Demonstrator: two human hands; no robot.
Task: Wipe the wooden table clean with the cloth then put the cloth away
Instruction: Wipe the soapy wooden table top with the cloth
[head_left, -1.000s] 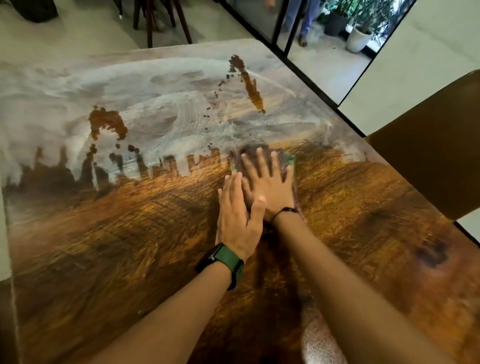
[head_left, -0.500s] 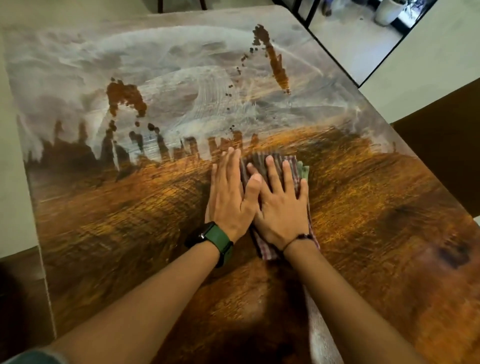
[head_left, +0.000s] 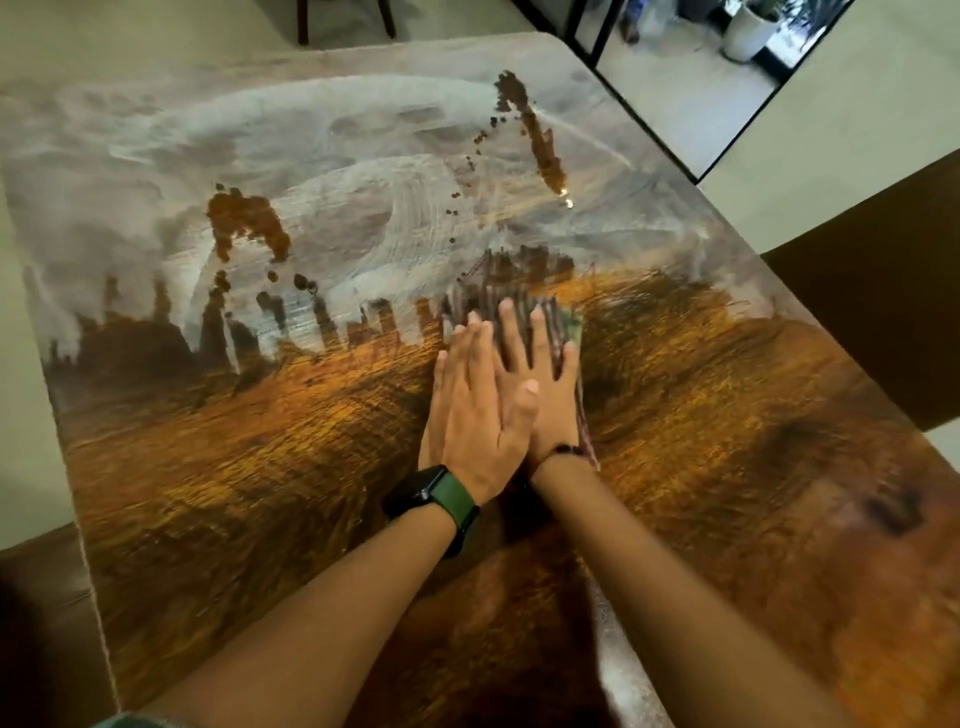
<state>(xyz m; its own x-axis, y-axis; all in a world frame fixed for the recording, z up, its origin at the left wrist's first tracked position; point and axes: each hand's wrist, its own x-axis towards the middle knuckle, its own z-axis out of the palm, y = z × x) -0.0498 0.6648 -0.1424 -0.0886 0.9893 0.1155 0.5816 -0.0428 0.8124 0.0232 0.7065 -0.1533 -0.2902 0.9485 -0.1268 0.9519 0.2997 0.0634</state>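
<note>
Near the middle of the tabletop (head_left: 727, 415), 2 hands lie flat side by side on 1 cloth (head_left: 498, 296). The right hand (head_left: 545, 384) is spread on the cloth with straight fingers, and the left hand (head_left: 475, 410) lies partly over it, its thumb across the right hand's back — neither hand has a closed grip; both press palm-down with fingers extended. The cloth is dark and striped, with a greenish corner showing at its right side, and it is blurred at its far edge. It sits right at the line where the pale, hazy film on the far half meets the wet, amber-brown near half.

On the far half I count 2 larger brown smears: 1 to the left (head_left: 244, 218) and 1 long streak toward the far right (head_left: 535, 135), with a scatter of small drops between them.

The left wrist carries 1 watch with a green strap (head_left: 441, 499); the right wrist has 1 thin dark band (head_left: 563, 449).

Open wood runs wide on both sides of the hands. The far edge and its rounded right corner are in view, the left edge runs down beside a brown seat (head_left: 41, 613), and the right edge slants past 1 dark chair back (head_left: 883, 322). Beyond the far corner stands 1 white plant pot (head_left: 745, 31).
</note>
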